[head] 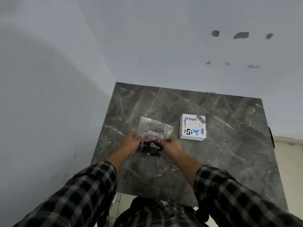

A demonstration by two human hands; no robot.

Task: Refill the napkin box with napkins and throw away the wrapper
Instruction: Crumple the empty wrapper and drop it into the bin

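A napkin pack [151, 136] in a plastic wrapper lies on the grey marble table [229, 153]. The wrapper's far part is clear and its near part is dark with "Dove" printed in white. My left hand [132, 141] grips the wrapper's left side. My right hand [172, 145] pinches its right side near the middle. To the right stands the white square napkin box [192, 127], covered in stickers, with an oval slot on top. Neither hand touches the box.
The table stands in a corner, with pale walls [65, 79] to the left and behind. The table's right edge meets a light floor strip [287, 153]. My checked sleeves [229, 194] hang over the near edge.
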